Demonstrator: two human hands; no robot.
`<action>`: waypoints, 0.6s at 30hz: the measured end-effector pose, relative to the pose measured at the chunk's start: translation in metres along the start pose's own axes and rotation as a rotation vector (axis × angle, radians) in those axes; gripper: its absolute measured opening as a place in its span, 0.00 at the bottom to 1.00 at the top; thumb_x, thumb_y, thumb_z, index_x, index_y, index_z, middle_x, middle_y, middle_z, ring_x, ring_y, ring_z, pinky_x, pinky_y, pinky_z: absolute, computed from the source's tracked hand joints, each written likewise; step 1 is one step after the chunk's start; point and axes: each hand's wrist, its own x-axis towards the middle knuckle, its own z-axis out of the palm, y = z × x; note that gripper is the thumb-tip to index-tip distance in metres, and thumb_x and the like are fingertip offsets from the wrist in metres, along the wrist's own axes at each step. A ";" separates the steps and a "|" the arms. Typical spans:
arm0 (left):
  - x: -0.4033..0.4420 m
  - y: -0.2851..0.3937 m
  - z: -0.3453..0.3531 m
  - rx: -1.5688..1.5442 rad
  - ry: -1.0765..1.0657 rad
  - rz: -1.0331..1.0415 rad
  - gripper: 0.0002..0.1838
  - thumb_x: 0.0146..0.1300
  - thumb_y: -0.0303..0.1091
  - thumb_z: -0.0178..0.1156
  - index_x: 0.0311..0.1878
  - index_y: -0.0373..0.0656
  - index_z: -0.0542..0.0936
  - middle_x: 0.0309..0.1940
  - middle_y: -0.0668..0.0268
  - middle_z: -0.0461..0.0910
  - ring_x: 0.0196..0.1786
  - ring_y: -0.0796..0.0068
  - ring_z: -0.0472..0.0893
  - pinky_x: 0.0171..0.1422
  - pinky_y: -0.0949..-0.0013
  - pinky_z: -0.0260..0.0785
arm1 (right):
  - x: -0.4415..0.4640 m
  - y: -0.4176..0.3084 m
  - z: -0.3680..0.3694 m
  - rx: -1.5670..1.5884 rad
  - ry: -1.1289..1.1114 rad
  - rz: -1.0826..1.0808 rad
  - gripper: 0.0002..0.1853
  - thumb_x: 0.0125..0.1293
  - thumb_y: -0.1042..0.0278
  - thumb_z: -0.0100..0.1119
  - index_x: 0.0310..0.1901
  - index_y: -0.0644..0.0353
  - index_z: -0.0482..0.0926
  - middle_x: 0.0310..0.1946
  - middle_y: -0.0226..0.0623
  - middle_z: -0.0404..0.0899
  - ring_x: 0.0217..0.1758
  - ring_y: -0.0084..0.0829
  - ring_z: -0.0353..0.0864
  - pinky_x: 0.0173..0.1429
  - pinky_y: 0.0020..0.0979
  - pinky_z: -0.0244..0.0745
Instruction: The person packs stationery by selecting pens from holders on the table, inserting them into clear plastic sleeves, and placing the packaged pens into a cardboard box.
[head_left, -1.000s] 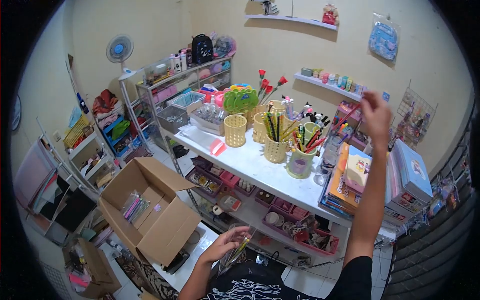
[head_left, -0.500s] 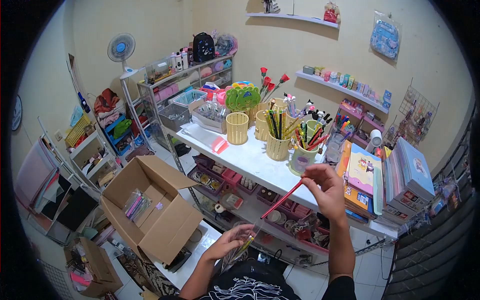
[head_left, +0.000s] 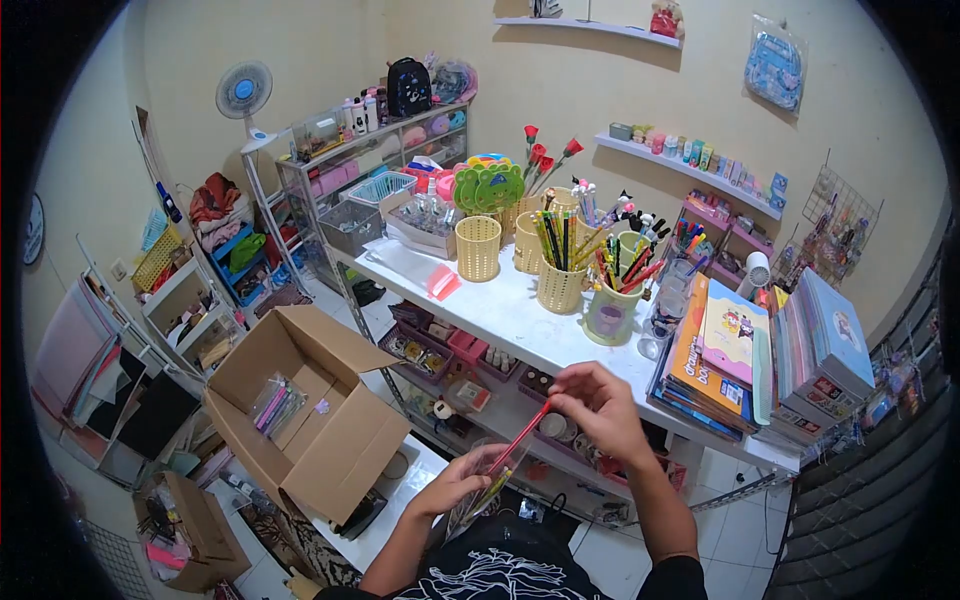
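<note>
We see a fairly bright room under soft, diffuse light, its source out of frame. The cream wall (head_left: 560, 95) is lit quite evenly, with a gentle shadow beneath the upper shelf (head_left: 590, 31). The white table (head_left: 510, 318) reflects most strongly, looking pale and slightly glossy, while the inside of the cardboard box (head_left: 345, 455) falls into mild shade and the slatted shutter (head_left: 865, 500) looks dim. Our wide lens bends straight lines towards black, rounded corners. Fine detail is soft, and small print far off is unreadable.
</note>
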 end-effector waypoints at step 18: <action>-0.003 -0.004 -0.002 0.023 0.063 -0.044 0.34 0.57 0.24 0.51 0.71 0.37 0.63 0.60 0.58 0.73 0.63 0.70 0.71 0.70 0.67 0.59 | -0.005 -0.002 0.019 -0.361 -0.171 -0.193 0.13 0.60 0.70 0.67 0.46 0.63 0.83 0.40 0.37 0.85 0.43 0.27 0.85 0.48 0.28 0.78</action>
